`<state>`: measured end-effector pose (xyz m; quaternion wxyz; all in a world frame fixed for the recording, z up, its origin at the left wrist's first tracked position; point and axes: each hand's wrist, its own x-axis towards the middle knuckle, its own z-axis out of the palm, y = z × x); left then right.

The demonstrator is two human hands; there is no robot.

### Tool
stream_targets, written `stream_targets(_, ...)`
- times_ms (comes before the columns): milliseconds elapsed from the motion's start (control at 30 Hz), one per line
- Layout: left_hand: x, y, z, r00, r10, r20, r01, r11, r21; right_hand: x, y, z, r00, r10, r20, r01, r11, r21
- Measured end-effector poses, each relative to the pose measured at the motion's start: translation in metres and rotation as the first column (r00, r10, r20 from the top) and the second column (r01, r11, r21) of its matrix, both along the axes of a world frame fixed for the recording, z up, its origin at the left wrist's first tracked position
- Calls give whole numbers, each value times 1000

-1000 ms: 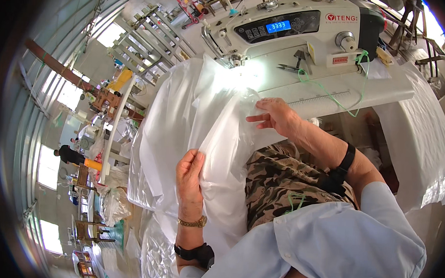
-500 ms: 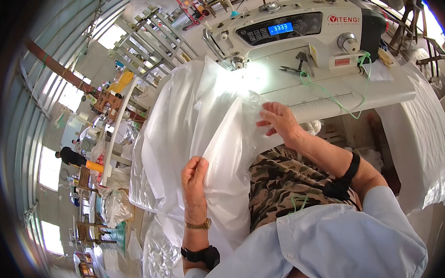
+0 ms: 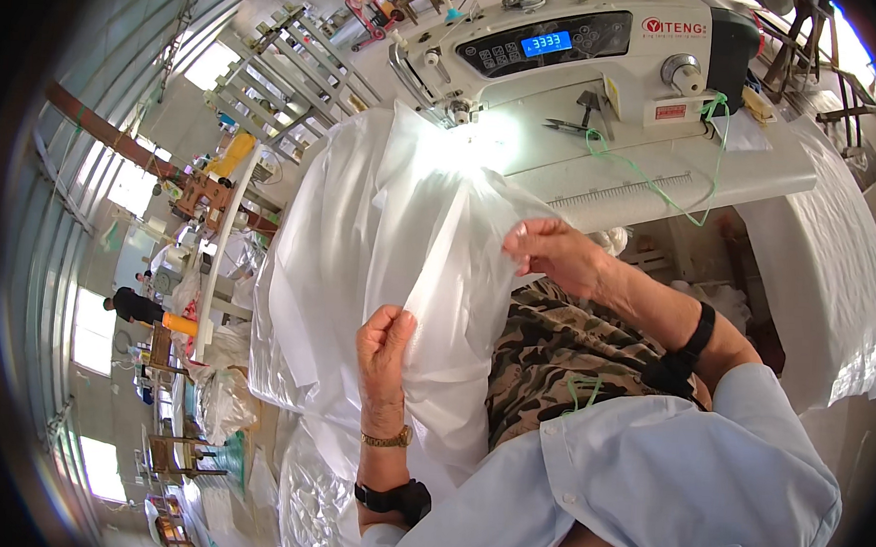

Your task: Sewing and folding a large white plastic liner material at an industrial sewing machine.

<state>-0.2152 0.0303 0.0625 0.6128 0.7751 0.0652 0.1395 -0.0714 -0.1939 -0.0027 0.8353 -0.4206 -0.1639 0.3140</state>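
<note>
White translucent sheeting (image 3: 341, 259) drapes from the sewing machine (image 3: 604, 61) down over my lap. One end of it runs under the machine's lit needle area, where glare hides the needle. My left hand (image 3: 386, 345) is closed on a folded edge of the sheeting, thumb on top. Higher up and to the right, my right hand (image 3: 556, 254) pinches the sheeting's right edge between thumb and fingers. Between the two hands the material is drawn into long creases that converge at the needle area.
On the machine bed lie small dark tools (image 3: 587, 109) and a loose green thread (image 3: 647, 180). A ruler strip (image 3: 618, 188) runs along the bed's front edge. More white sheeting (image 3: 830, 261) hangs at the right. Metal racks (image 3: 290, 76) stand far left, and a person (image 3: 138, 306) is in the distance.
My right hand has gone from loosely spread fingers to a pinch on the sheeting's right edge, pulling it slightly right and down. My left hand keeps its hold.
</note>
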Motion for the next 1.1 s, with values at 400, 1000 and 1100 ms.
stream_targets(400,-11,-31,-43,965,-239,-110,261,921,290,-72,-28,21,533,441,722,-7,856,-517)
stream_targets(1000,-19,-43,-77,982,-182,-57,177,981,-82,-104,7,16,76,537,840,191,819,-541)
stream_targets(1100,-17,-42,-75,960,-164,-227,148,985,-87,-102,12,-6,-93,407,909,117,911,-396)
